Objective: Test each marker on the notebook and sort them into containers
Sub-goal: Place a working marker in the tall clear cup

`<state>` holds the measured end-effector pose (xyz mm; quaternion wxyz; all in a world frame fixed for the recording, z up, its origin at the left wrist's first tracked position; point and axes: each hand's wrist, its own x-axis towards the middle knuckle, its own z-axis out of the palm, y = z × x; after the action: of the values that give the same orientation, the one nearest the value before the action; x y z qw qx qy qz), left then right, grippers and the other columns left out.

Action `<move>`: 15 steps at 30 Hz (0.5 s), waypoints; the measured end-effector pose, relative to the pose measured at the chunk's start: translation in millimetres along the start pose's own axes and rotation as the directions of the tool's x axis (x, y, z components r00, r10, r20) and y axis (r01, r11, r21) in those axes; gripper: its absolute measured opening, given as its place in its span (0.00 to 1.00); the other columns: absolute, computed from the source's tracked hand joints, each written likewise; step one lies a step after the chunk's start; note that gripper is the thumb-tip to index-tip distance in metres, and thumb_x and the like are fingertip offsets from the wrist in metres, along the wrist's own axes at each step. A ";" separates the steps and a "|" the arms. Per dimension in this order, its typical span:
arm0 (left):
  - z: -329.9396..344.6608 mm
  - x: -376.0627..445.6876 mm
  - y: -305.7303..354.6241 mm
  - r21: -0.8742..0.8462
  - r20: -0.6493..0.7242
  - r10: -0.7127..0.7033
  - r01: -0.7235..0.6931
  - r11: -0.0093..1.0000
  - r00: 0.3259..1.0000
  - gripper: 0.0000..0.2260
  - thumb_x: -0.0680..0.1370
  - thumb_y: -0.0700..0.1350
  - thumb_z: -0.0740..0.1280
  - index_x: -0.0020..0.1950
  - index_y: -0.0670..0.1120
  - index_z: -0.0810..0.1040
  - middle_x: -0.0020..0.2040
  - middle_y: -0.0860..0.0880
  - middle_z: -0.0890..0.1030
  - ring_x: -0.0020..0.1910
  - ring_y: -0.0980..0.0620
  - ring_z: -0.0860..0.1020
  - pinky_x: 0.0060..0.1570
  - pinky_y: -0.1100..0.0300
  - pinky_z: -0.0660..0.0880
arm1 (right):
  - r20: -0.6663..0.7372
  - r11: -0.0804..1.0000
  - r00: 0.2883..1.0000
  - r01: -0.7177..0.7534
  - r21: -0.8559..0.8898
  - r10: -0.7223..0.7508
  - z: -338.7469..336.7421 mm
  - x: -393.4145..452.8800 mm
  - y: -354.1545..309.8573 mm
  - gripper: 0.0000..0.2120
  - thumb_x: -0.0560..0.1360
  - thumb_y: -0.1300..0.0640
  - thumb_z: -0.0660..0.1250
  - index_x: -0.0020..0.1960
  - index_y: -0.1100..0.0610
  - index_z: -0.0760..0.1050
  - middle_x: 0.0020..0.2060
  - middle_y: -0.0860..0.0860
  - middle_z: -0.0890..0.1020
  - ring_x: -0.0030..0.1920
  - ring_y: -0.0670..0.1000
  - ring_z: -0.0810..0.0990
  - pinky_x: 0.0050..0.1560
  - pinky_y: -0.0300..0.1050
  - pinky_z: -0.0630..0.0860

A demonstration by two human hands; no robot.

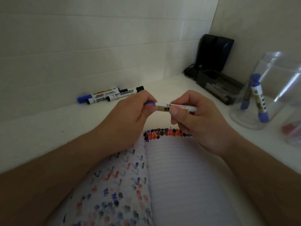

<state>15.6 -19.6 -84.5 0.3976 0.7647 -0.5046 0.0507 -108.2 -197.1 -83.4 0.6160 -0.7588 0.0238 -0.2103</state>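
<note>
Both hands hold one marker [172, 107] level above the far edge of the open notebook [179, 176]. The left hand [128, 116] is curled around the blue cap [149, 103] at the marker's left end; only a short blue section shows past the fingers. The right hand [193, 118] pinches the white barrel, thumb in front, fingers wrapped behind. Whether the cap is seated on the barrel or drawn slightly off cannot be told.

The notebook lies on the white surface [48, 128], directly below the forearms. Its left page carries many blue, red and black test marks; the right page is lined, with a dense band of the same colours along its top edge.

Three markers [110, 95] lie side by side on the surface against the wall, well to the left of and beyond the hands: one with a blue cap, two with black ends.

To the right stands a clear jar [275, 79] holding two blue-capped markers [259, 100], leaning inside it. A second clear container [291, 131] at the right edge shows a blurred red item; its content cannot be identified. In the far corner sit a dark tray [216, 85] and a black device [215, 53].
</note>
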 end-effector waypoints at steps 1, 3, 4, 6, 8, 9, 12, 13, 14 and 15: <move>-1.2 1.3 -0.3 0.027 -0.017 0.012 -0.011 1.000 1.000 0.07 0.83 0.52 0.57 0.52 0.53 0.74 0.37 0.56 0.72 0.37 0.59 0.70 0.35 0.68 0.64 | -0.002 1.000 1.000 -0.003 0.006 0.003 1.5 0.0 0.1 0.10 0.75 0.53 0.71 0.50 0.59 0.77 0.35 0.56 0.83 0.28 0.54 0.69 0.27 0.45 0.69; -2.0 2.7 0.5 0.068 -0.032 0.024 -0.022 0.997 0.999 0.07 0.83 0.50 0.58 0.53 0.51 0.75 0.38 0.57 0.72 0.38 0.59 0.69 0.36 0.69 0.63 | -0.017 1.000 1.000 -0.012 0.011 0.012 3.4 -0.7 -0.8 0.12 0.75 0.53 0.71 0.51 0.60 0.77 0.35 0.56 0.84 0.28 0.54 0.69 0.27 0.44 0.69; -2.1 2.2 1.9 0.088 -0.035 0.030 -0.027 0.996 0.999 0.07 0.83 0.49 0.58 0.53 0.50 0.75 0.39 0.57 0.72 0.38 0.59 0.70 0.37 0.69 0.63 | -0.022 1.000 1.000 -0.016 0.003 0.016 4.0 -1.1 -1.6 0.12 0.75 0.53 0.71 0.51 0.60 0.77 0.36 0.56 0.84 0.28 0.53 0.70 0.27 0.43 0.69; -2.6 -0.7 3.6 0.127 -0.043 0.047 -0.042 0.991 0.998 0.06 0.84 0.47 0.59 0.53 0.48 0.75 0.40 0.57 0.72 0.39 0.58 0.70 0.38 0.68 0.63 | -0.021 0.999 0.999 -0.028 -0.026 0.027 6.6 -3.2 -4.8 0.08 0.78 0.56 0.71 0.52 0.60 0.78 0.35 0.55 0.84 0.28 0.51 0.72 0.28 0.43 0.71; -5.7 -3.9 4.8 0.155 -0.032 0.062 -0.057 0.986 0.998 0.06 0.84 0.46 0.60 0.53 0.48 0.75 0.41 0.57 0.71 0.40 0.59 0.70 0.39 0.68 0.64 | -0.025 0.997 0.998 -0.051 -0.056 0.050 8.8 -6.7 -12.0 0.05 0.80 0.58 0.70 0.51 0.60 0.79 0.34 0.54 0.83 0.28 0.51 0.73 0.28 0.43 0.72; -7.0 -5.6 4.7 0.180 -0.002 0.065 -0.063 0.982 0.998 0.06 0.84 0.47 0.59 0.54 0.48 0.75 0.41 0.57 0.71 0.40 0.59 0.70 0.40 0.67 0.65 | -0.028 0.994 0.998 -0.065 -0.089 0.063 9.3 -8.7 -17.1 0.04 0.80 0.58 0.71 0.51 0.59 0.79 0.34 0.53 0.83 0.28 0.52 0.74 0.29 0.44 0.73; -8.1 -10.6 16.2 0.302 0.174 0.024 -0.076 0.950 0.984 0.05 0.84 0.50 0.59 0.54 0.52 0.73 0.42 0.56 0.74 0.41 0.58 0.72 0.45 0.55 0.72 | -0.027 0.926 0.997 -0.079 -0.370 0.075 6.0 -22.2 -39.2 0.04 0.79 0.51 0.73 0.49 0.51 0.83 0.36 0.49 0.85 0.33 0.49 0.81 0.37 0.47 0.81; -6.7 -13.2 26.1 0.329 0.224 0.020 -0.095 0.940 0.974 0.06 0.84 0.52 0.59 0.53 0.53 0.73 0.42 0.55 0.74 0.41 0.58 0.72 0.45 0.54 0.72 | -0.037 0.871 0.998 -0.059 -0.487 0.047 1.3 -32.7 -45.8 0.03 0.78 0.49 0.73 0.48 0.47 0.83 0.37 0.46 0.85 0.36 0.46 0.83 0.40 0.47 0.82; -3.8 -16.8 38.9 0.336 0.253 0.044 -0.130 0.933 0.966 0.06 0.84 0.54 0.60 0.53 0.53 0.74 0.42 0.55 0.75 0.41 0.57 0.72 0.44 0.55 0.72 | -0.046 0.819 0.999 -0.035 -0.573 0.011 -4.9 -48.3 -53.0 0.02 0.77 0.47 0.73 0.48 0.44 0.83 0.38 0.42 0.85 0.38 0.44 0.83 0.41 0.45 0.82; 0.0 -21.2 53.9 0.330 0.266 0.093 -0.181 0.926 0.960 0.07 0.83 0.56 0.61 0.54 0.54 0.74 0.42 0.55 0.75 0.40 0.57 0.72 0.42 0.57 0.70 | -0.051 0.778 0.998 -0.013 -0.628 -0.024 -12.3 -68.0 -60.2 0.02 0.77 0.46 0.73 0.48 0.42 0.83 0.39 0.39 0.84 0.39 0.42 0.83 0.40 0.41 0.79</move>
<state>-38.5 -13.6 -64.7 0.1848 0.7863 -0.5851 0.0727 -187.8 -174.0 -44.4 0.3265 -0.9145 0.1074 -0.2132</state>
